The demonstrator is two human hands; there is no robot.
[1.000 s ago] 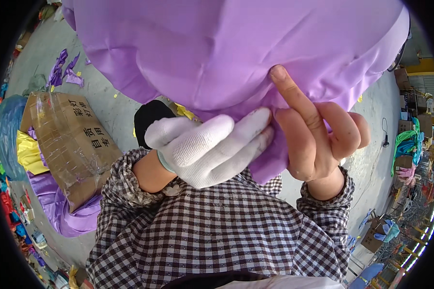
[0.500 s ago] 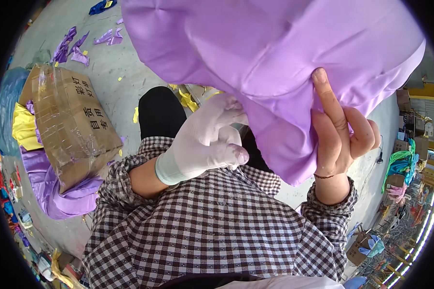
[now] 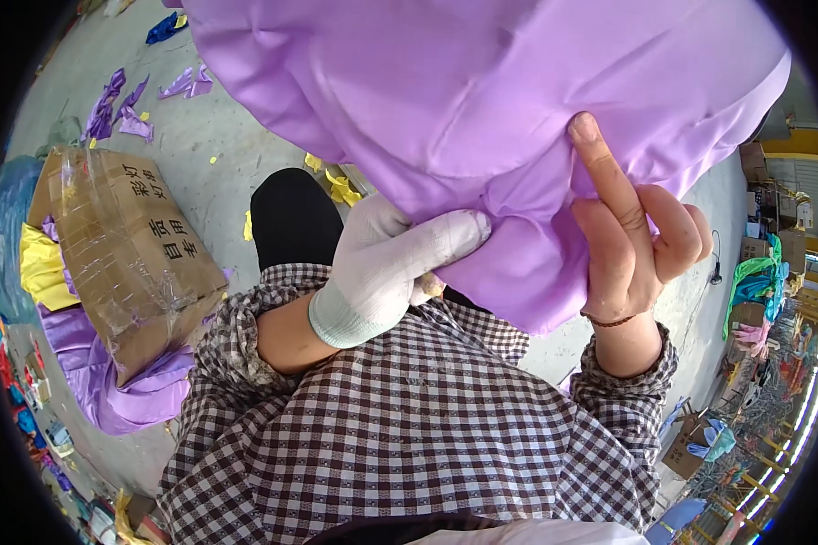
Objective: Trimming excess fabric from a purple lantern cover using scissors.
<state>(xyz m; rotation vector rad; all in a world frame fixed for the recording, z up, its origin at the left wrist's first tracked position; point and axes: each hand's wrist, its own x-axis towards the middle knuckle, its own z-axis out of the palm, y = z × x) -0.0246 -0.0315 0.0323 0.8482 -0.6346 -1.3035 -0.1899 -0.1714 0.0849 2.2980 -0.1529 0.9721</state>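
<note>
A large piece of light purple satin fabric [image 3: 536,82] fills the upper middle, smooth and taut in its upper part, with a curved ridge pressing through it. Its loose lower edge hangs in folds before my lap. My left hand [image 3: 386,259], in a white glove with a pale green cuff, pinches this edge, thumb on top and fingers mostly hidden beneath. On the right, my bare right hand [image 3: 632,227] grips the fabric's side. Its index finger lies stretched along the surface, the other fingers are curled, and the thumb is out of sight.
At left a taped cardboard box [image 3: 127,254] lies tilted, with yellow cloth [image 3: 45,268] and purple cloth [image 3: 109,395] spilling out. Purple scraps [image 3: 109,104] and yellow bits [image 3: 341,189] lie on the grey floor. Cluttered goods and coloured cloth [image 3: 759,291] line the far right.
My left hand has closed on the fabric's lower edge, its thumb now on top; before, it was beside the edge. The fabric has shifted slightly left and is gathered into folds there.
</note>
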